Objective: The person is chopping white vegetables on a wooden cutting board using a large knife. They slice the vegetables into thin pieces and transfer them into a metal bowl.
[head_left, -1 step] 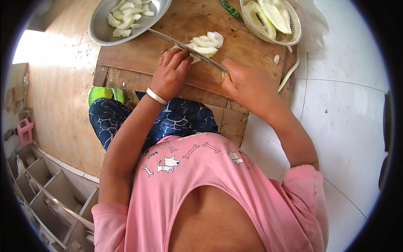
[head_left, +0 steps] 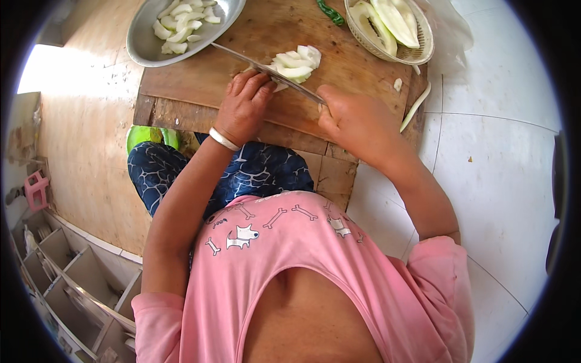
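My right hand (head_left: pixel 354 120) is wrapped round the handle of a knife (head_left: pixel 259 65), whose long blade slants away to the far left over a wooden board (head_left: pixel 357 75). Close by the blade, my left hand (head_left: pixel 243 107) has its fingers bent together, pressing on a piece of pale, peeled gourd that they mostly hide. On the blade's far side, cut gourd slices (head_left: pixel 296 63) lie in a small heap. More slices (head_left: pixel 180 25) rest in a metal bowl (head_left: pixel 140 48) at the far left of the board.
A woven basket (head_left: pixel 417 57) at the far right holds halved, hollowed gourd pieces (head_left: pixel 396 21). A green pepper (head_left: pixel 330 12) lies beside it. A peel strip (head_left: pixel 416 107) hangs by the board's right edge. Below the board, at left, is a bright green container (head_left: pixel 142 134).
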